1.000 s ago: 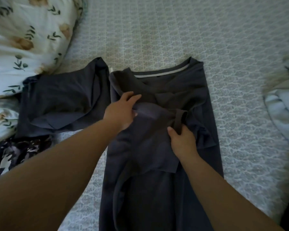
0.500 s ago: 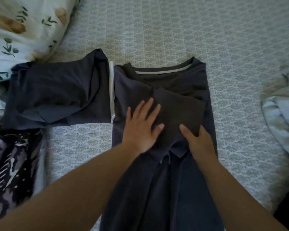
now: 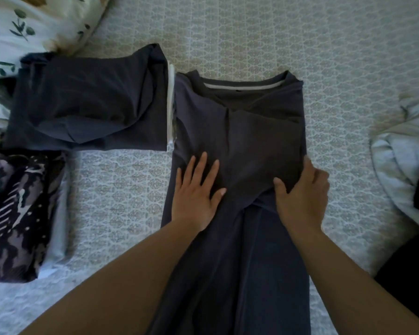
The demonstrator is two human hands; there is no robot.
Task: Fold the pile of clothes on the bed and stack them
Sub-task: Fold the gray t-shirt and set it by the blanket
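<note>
A home bedroom: a patterned bedspread (image 3: 252, 32), a floral pillow (image 3: 34, 22), and folded clothes (image 3: 87, 105) laid out.

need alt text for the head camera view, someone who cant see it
Two bare hands press on a dark grey shirt spread on a patterned bedspread: the left hand lies flat, the right hand is at its right edge. A folded dark garment and a folded patterned one lie to the left.

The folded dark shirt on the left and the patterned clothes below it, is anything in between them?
In the head view, nothing lies between the folded dark shirt and the patterned clothes; their edges look like they meet.
</note>
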